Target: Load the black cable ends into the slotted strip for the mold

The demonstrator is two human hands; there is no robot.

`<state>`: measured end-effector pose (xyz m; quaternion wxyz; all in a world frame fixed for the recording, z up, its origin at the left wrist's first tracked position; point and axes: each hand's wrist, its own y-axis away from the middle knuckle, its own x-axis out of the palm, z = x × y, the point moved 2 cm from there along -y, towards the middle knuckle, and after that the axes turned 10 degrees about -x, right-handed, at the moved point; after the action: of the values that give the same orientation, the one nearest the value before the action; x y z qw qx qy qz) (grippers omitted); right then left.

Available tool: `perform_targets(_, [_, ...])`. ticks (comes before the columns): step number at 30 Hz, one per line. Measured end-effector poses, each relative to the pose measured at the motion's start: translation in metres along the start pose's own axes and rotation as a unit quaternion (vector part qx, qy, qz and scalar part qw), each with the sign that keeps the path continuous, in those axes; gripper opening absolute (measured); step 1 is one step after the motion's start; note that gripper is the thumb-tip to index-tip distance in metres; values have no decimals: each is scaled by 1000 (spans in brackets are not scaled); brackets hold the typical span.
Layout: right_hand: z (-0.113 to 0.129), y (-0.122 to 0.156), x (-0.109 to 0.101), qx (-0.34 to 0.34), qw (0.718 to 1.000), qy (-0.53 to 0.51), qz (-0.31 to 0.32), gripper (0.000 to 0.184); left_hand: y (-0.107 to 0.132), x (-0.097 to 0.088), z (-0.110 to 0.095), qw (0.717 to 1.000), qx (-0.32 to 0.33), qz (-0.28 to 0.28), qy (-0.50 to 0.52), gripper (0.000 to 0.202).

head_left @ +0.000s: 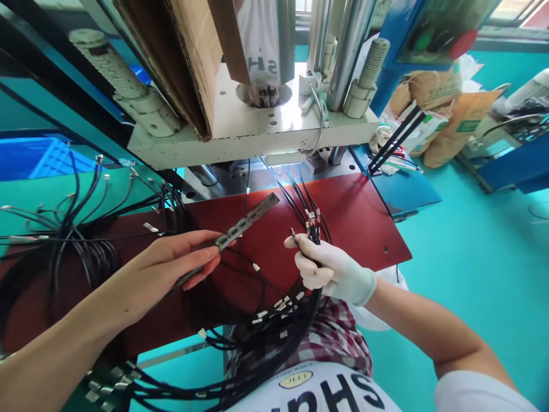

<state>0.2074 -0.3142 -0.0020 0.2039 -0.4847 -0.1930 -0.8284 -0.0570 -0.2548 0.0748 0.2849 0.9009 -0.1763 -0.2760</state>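
Pinching the metal fixture bar [240,226], long axis slanting up-right, the left hand [171,266] lies just left of the gloved right hand [328,269], fingers closed on upright black cable ends [312,226].

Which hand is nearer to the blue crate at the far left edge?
Left. The left hand, holding the metal strip, lies toward the blue crate side. The gloved right hand, gripping the cable bundle, is farther across the red table.
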Motion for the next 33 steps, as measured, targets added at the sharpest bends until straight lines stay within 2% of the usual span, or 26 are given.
perform_targets(2, [0, 1, 1, -11, 999, 26, -20, 31, -4, 8, -5, 999, -1, 34, 13, 34])
perform_targets(5, [0, 3, 5, -27, 995, 85, -48, 31, -10, 19, -13, 999, 7, 43, 23, 40])
perform_targets(8, [-1, 6, 10, -60, 977, 188, -87, 35, -19, 29, -18, 995, -6, 72, 71, 41])
perform_targets(10, [-3, 7, 15, -65, 962, 248, -98, 39, -27, 36, -21, 983, -20, 129, 132, 38])
perform_targets(14, [-7, 2, 23, -16, 951, 299, -78, 45, -41, 48, -26, 927, -26, 288, 239, 29])
perform_targets(16, [-7, -2, 25, 1, 948, 310, -69, 47, -46, 53, -28, 914, -12, 321, 248, 27])
perform_targets(18, [-7, -5, 25, 6, 946, 319, -63, 47, -49, 57, -28, 918, 1, 320, 233, 30])
perform_targets(23, [-9, -4, 18, -11, 947, 316, -56, 46, -52, 60, -24, 944, 20, 254, 210, 39])
perform_targets(26, [-11, -3, 14, -15, 949, 311, -52, 44, -51, 60, -21, 951, 21, 234, 202, 38])
perform_targets(29, [-12, -4, 12, -16, 954, 295, -53, 42, -50, 60, -18, 950, 16, 233, 206, 32])
perform_targets(33, [-13, -6, 14, -10, 953, 298, -59, 41, -49, 61, -13, 932, 22, 264, 249, 26])
